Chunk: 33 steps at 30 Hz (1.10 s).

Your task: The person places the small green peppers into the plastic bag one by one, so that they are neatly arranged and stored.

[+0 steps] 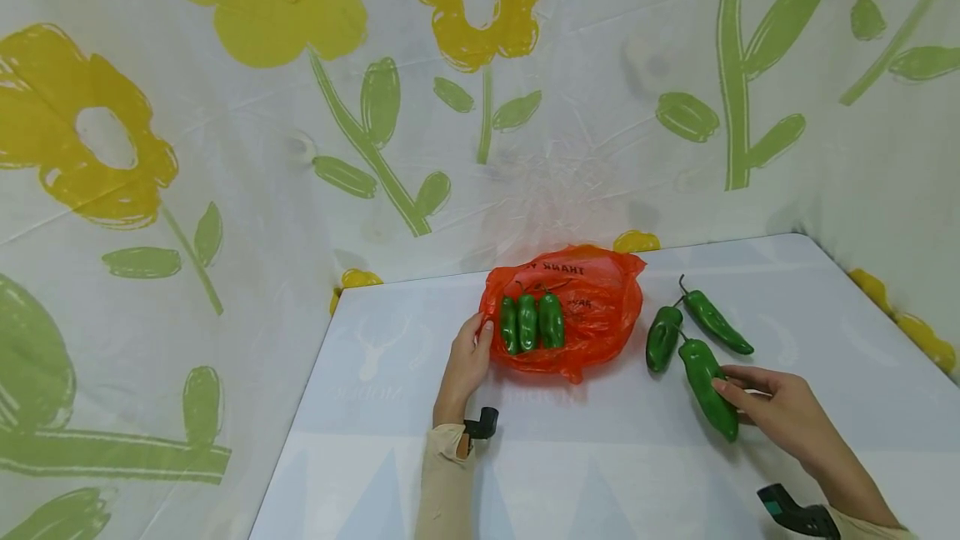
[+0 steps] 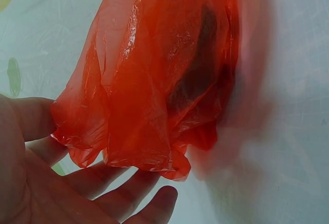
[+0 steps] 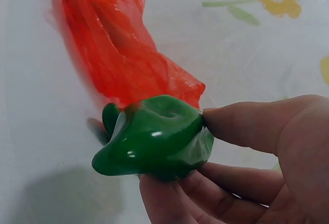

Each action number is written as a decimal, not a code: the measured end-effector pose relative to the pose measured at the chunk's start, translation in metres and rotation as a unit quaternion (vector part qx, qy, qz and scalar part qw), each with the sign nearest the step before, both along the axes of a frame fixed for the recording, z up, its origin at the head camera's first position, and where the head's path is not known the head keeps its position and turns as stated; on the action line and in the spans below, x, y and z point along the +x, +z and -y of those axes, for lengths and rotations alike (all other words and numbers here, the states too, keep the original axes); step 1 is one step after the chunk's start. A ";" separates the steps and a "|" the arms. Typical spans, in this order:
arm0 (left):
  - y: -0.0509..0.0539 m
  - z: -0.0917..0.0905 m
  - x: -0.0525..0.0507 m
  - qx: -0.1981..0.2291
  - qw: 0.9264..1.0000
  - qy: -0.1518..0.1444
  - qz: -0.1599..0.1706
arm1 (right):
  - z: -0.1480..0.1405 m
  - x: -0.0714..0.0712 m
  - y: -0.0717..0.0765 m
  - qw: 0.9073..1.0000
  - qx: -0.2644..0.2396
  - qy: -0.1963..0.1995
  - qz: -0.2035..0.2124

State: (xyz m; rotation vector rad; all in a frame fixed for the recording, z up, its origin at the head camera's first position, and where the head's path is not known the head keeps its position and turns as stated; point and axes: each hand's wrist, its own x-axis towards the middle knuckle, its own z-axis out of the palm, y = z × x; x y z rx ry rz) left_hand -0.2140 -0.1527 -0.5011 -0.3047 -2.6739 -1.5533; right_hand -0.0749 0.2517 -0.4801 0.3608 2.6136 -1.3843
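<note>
Chili (image 1: 705,388) pinched in your right hand (image 1: 780,408), right of the plastic bag (image 1: 600,332) your left hand (image 1: 467,363) pinches; just steady that bag imo.

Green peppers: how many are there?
6: three peppers in the red bag, two peppers on the table beside it, and one pepper pinched in the right hand. More may be hidden inside the bag.

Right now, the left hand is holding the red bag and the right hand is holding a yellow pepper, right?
Not quite: the pepper in the right hand is green, not yellow, as the head view shows. The left hand is indeed holding the red bag.
</note>
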 end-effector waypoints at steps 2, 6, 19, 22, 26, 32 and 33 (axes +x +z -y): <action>0.000 0.000 0.000 0.000 1.000 0.000 0.000 | 0.001 0.000 0.001 1.000 -0.004 0.001 -0.003; -0.001 0.000 0.000 0.002 1.000 0.000 0.001 | 0.003 0.000 0.003 1.000 -0.010 0.003 -0.021; -0.001 0.000 0.002 0.013 1.000 0.002 -0.010 | 0.017 -0.009 0.013 0.999 -0.001 0.010 -0.047; -0.001 0.000 0.002 0.013 1.000 0.001 -0.009 | 0.020 -0.011 0.016 0.999 -0.001 0.012 -0.048; 0.000 0.001 0.002 0.010 1.000 -0.001 -0.012 | 0.025 -0.014 0.021 0.998 -0.004 0.017 -0.060; -0.001 0.001 0.001 0.005 1.000 -0.002 -0.014 | 0.031 -0.019 0.027 0.997 -0.010 0.022 -0.071; -0.002 0.001 0.001 0.005 1.000 -0.002 -0.016 | 0.032 -0.020 0.028 0.997 -0.011 0.023 -0.072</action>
